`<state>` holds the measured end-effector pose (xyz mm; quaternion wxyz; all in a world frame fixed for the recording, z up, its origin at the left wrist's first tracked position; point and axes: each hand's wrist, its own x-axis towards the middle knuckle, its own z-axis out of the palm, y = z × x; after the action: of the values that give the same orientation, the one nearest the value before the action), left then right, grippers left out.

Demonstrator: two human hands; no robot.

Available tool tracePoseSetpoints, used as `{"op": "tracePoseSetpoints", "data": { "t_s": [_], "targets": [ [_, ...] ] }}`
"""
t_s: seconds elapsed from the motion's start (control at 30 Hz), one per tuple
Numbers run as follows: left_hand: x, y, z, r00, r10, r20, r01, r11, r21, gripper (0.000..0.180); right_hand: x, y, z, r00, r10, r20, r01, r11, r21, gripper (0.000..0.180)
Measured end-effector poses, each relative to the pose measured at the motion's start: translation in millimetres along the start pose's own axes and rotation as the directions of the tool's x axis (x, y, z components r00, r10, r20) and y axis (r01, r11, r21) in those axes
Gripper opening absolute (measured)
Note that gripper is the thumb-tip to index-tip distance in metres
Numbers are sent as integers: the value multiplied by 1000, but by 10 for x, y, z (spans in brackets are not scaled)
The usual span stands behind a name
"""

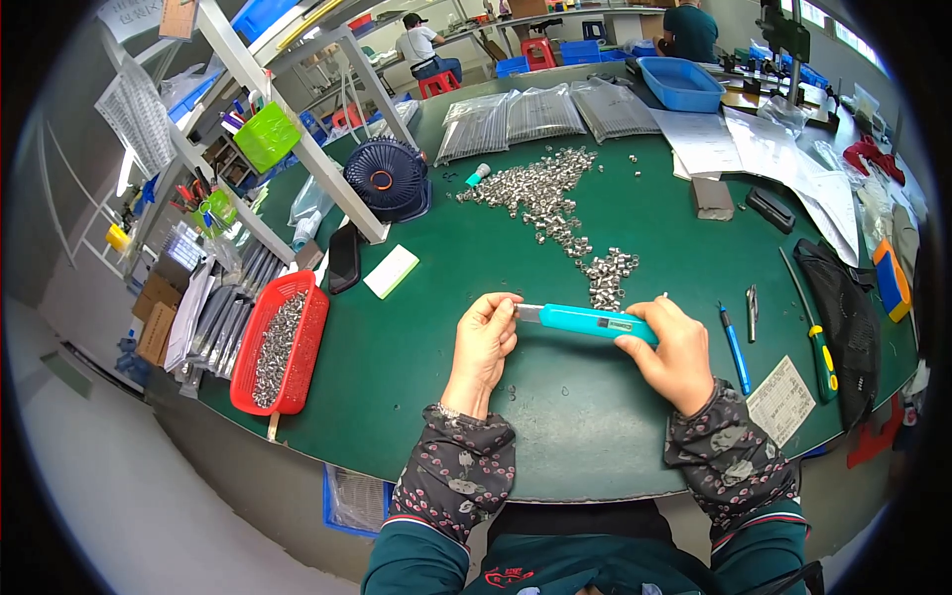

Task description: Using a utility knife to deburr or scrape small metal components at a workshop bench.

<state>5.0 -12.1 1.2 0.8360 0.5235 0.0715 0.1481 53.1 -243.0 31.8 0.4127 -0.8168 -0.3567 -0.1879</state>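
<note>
My right hand (677, 352) is closed around a turquoise-bodied utility knife (580, 319) held level above the green table. Its silver blade (529, 313) points left to my left hand (483, 342). There, thumb and fingers pinch together on a small metal piece at the blade's tip, mostly hidden by the fingertips. Just beyond the knife lies a small heap of short metal rings (607, 273). A larger spread of the same rings (535, 188) trails away toward the back.
On the left, a red basket (315, 332) holds many metal pieces beside a black phone (344, 256) and dark fan (385, 180). To the right lie a blue pen (734, 347), a screwdriver (821, 362) and a paper label (781, 402). Bagged tubes (543, 114) line the back.
</note>
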Motion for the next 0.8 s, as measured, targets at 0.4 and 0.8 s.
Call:
{"op": "tracePoseSetpoints", "data": {
  "t_s": [0.4, 0.8],
  "targets": [
    [-11, 30, 48, 988, -143, 53, 153, 936, -316, 10, 86, 121, -22, 949, 196, -249, -126, 955, 269, 23],
    [-110, -309, 995, 971, 51, 233, -237, 328, 915, 14, 63, 190, 18, 921, 288, -262, -176, 908, 381, 24]
  ]
}}
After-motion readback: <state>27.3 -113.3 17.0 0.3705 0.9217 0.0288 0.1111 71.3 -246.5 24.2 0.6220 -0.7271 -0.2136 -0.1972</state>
